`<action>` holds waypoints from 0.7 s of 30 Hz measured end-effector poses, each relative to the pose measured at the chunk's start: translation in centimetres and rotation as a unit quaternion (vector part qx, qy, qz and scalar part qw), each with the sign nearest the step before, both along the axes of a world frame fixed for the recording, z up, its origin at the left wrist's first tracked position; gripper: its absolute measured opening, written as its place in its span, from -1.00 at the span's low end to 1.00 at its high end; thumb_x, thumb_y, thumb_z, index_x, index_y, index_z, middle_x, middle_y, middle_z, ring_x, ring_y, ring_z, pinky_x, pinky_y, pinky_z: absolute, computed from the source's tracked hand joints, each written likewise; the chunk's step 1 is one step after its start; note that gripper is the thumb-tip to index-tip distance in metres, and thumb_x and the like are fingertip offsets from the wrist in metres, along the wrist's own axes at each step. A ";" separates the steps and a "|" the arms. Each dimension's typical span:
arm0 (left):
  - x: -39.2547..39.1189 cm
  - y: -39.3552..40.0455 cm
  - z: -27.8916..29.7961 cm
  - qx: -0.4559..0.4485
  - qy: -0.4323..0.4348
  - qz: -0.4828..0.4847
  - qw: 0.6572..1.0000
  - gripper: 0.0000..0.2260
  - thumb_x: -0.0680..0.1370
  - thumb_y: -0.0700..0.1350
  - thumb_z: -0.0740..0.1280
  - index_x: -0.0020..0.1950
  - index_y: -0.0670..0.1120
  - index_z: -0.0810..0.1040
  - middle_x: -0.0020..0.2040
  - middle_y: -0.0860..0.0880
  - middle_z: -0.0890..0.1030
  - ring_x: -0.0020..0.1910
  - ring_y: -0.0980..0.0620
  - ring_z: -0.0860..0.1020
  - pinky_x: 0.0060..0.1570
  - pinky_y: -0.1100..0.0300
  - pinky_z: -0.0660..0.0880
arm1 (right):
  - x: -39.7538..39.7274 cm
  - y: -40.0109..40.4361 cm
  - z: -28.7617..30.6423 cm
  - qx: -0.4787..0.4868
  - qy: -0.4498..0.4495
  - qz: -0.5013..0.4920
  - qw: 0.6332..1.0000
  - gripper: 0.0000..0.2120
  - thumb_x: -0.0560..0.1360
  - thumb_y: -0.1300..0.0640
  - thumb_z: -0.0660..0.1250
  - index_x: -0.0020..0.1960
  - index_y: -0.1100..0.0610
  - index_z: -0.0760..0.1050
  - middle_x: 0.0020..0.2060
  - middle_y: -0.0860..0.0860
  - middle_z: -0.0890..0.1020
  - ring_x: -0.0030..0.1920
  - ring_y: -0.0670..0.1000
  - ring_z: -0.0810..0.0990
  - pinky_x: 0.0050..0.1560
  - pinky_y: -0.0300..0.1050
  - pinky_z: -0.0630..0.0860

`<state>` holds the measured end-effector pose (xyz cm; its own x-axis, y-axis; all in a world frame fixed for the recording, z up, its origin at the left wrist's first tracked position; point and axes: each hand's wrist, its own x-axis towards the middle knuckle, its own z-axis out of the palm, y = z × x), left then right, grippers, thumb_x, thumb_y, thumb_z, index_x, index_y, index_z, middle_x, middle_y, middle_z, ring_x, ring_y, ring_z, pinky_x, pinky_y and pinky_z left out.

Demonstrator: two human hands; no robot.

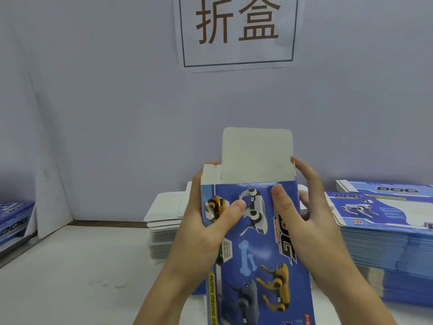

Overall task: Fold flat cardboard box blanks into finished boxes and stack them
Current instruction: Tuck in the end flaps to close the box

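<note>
A blue printed box [255, 249] with robot-dog pictures is held upright in the middle of the view, its far end open. Its white lid flap [256, 153] stands straight up and a small white side flap [210, 174] sticks up at the left. My left hand [206, 221] grips the box's left edge, thumb on the printed front and fingers behind. My right hand [302, 207] holds the right edge, thumb on the front and fingers reaching up by the right side of the opening. The box's lower end runs out of the frame.
A stack of white-side-up flat blanks [164, 228] lies on the table behind the box. A tall stack of blue printed blanks [384, 235] fills the right side. Another blue box [14, 221] sits at the far left. A wall with a paper sign [236, 31] stands behind.
</note>
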<state>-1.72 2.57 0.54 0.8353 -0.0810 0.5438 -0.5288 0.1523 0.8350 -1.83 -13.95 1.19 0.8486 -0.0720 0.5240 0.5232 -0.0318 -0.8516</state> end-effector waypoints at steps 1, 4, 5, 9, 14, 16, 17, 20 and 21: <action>0.1 0.0 0.0 -0.004 -0.001 0.000 1.000 -0.58 0.47 0.06 0.47 0.27 0.33 0.46 0.19 0.02 0.66 0.13 -0.06 0.67 0.00 -0.01 0.65 | 0.0 0.2 -0.1 0.002 -0.008 0.011 1.000 -0.45 0.36 -0.33 0.33 0.33 -0.52 0.29 0.21 -0.17 0.63 0.11 -0.03 0.69 -0.03 0.03 0.68; 0.3 -0.4 -0.2 -0.026 -0.011 0.026 0.999 -0.64 0.49 0.00 0.48 0.24 0.24 0.50 0.14 -0.02 0.68 0.06 -0.06 0.70 -0.09 0.02 0.66 | 0.0 0.9 -0.4 -0.010 -0.029 -0.005 1.000 -0.52 0.44 -0.29 0.27 0.35 -0.48 0.36 0.08 0.14 0.64 0.02 0.27 0.64 -0.13 0.25 0.66; 0.4 -0.6 -0.2 -0.029 -0.012 0.042 0.999 -0.68 0.47 0.02 0.49 0.18 0.21 0.53 0.07 -0.03 0.69 0.00 -0.06 0.71 -0.14 0.05 0.67 | -0.1 1.0 -0.4 -0.013 -0.031 -0.010 0.999 -0.55 0.45 -0.27 0.26 0.34 -0.46 0.39 0.03 0.23 0.62 0.00 0.34 0.61 -0.15 0.33 0.63; 0.3 -1.1 -0.2 -0.024 0.000 0.100 0.995 -0.67 0.32 0.26 0.42 -0.08 0.08 0.54 -0.24 -0.06 0.65 -0.25 -0.05 0.69 -0.28 0.03 0.66 | 0.2 0.4 -0.6 -0.014 -0.027 0.027 0.999 -0.71 0.53 -0.20 0.23 0.22 -0.24 0.53 -0.09 -0.06 0.72 -0.12 0.00 0.74 -0.27 -0.10 0.67; -0.1 -1.5 0.1 -0.064 0.032 0.129 0.989 -0.58 0.59 0.22 0.19 -0.25 -0.10 0.42 -0.38 -0.06 0.43 -0.37 0.01 0.42 -0.31 0.13 0.42 | 0.4 -0.3 -0.3 -0.030 0.027 0.040 0.998 -0.62 0.47 -0.38 0.11 -0.09 -0.17 0.58 -0.25 -0.07 0.71 -0.24 -0.08 0.72 -0.31 -0.28 0.60; -0.1 -1.5 0.1 -0.055 0.056 0.124 0.989 -0.64 0.65 0.03 0.17 -0.30 -0.11 0.38 -0.35 -0.16 0.45 -0.32 -0.13 0.48 -0.29 0.01 0.44 | 0.7 -0.3 -0.5 -0.015 0.028 0.013 0.999 -0.71 0.45 -0.21 0.16 -0.22 -0.05 0.53 -0.40 -0.08 0.65 -0.39 -0.10 0.67 -0.45 -0.30 0.53; -0.1 -1.4 0.1 -0.044 0.058 0.118 0.990 -0.68 0.65 -0.06 0.16 -0.29 -0.09 0.40 -0.35 -0.13 0.47 -0.34 -0.12 0.51 -0.33 0.03 0.45 | 0.7 -0.1 -0.6 -0.011 0.029 0.011 0.999 -0.76 0.43 -0.14 0.16 -0.23 -0.03 0.50 -0.45 -0.07 0.61 -0.42 -0.08 0.65 -0.49 -0.28 0.50; -0.2 -0.5 0.4 -0.046 0.064 0.093 0.992 -0.70 0.64 -0.21 0.13 -0.10 0.18 0.48 -0.28 0.07 0.62 -0.41 0.06 0.59 -0.52 0.16 0.45 | 1.0 0.5 -1.4 0.037 0.064 0.037 0.997 -0.84 0.40 -0.07 0.15 -0.06 -0.21 0.44 -0.43 0.01 0.56 -0.43 0.00 0.63 -0.49 -0.19 0.49; -0.2 -0.2 0.5 -0.053 0.070 0.081 0.993 -0.65 0.66 -0.20 0.12 0.01 0.30 0.46 -0.15 0.10 0.67 -0.31 0.03 0.66 -0.48 0.08 0.53 | 1.0 0.7 -1.4 0.054 0.070 0.048 0.995 -0.75 0.39 -0.06 0.15 0.03 -0.31 0.42 -0.43 -0.01 0.56 -0.42 -0.01 0.61 -0.47 -0.19 0.50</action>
